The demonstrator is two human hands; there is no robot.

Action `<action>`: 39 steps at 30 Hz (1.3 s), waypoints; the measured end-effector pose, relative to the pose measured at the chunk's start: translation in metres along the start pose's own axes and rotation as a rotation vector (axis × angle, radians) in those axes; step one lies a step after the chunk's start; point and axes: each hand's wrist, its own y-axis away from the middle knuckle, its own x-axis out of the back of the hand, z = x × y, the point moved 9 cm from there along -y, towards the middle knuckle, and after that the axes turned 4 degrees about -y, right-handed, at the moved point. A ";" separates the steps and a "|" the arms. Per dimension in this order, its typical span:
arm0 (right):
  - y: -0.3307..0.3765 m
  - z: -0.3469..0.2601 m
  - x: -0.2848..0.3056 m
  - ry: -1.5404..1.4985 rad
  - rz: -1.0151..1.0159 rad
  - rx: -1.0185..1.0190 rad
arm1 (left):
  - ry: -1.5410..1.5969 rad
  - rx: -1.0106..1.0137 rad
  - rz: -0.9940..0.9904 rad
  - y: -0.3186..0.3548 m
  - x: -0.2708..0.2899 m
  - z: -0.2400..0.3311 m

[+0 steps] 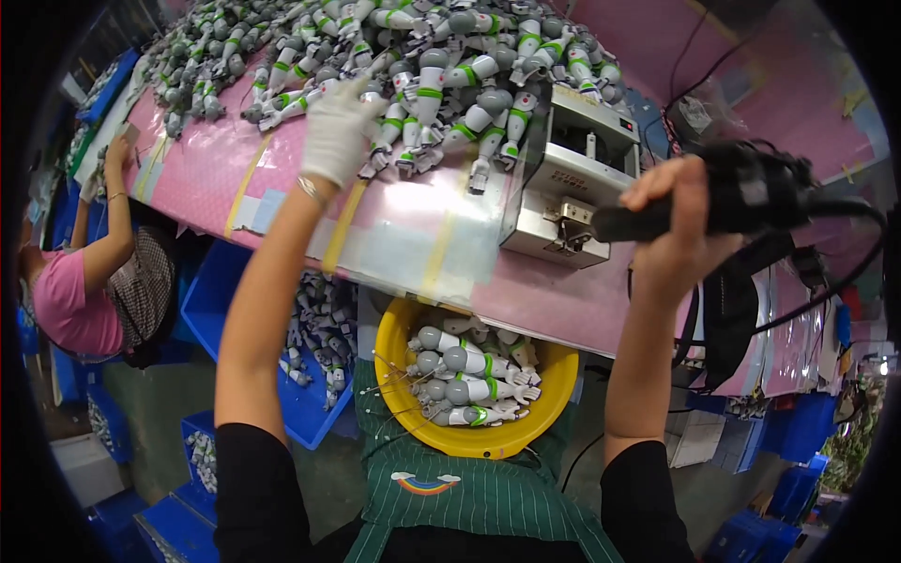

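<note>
The gloved left hand (pixel 340 131) covered some of the pile of grey-and-white parts (pixel 430 84), its fingertips too lost among them to show whether they gripped one, and the pile itself ran off the top edge. The right hand (pixel 683 211) hid the middle of a black device (pixel 751 192) — its far end too dark and blurred to make out — whose near end masked a corner of the metal machine (pixel 544 211). The left forearm (pixel 267 328) blocked part of a blue bin (pixel 221 291), the surface (pixel 582 300) overhung the yellow basin (pixel 554 385), and the dark rim cut off a co-worker (pixel 80 300).
</note>
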 end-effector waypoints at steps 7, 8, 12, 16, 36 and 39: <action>0.007 0.021 -0.023 0.096 -0.102 -0.060 | -0.037 -0.316 -0.154 -0.011 -0.025 0.000; 0.005 0.022 -0.020 0.107 -0.104 -0.062 | -0.006 -0.373 -0.078 -0.011 -0.001 0.016; 0.008 0.022 -0.004 0.064 -0.044 -0.046 | 0.450 -0.254 -0.275 0.025 0.032 0.051; 0.009 0.020 0.009 -0.050 0.028 -0.077 | 0.805 -0.254 -0.663 0.068 0.065 0.133; 0.038 0.013 0.024 -0.086 -0.052 -0.174 | 0.954 -0.119 -0.635 0.085 0.060 0.205; 0.044 0.013 0.022 -0.129 -0.078 -0.186 | 0.924 -0.097 -0.487 0.077 0.055 0.199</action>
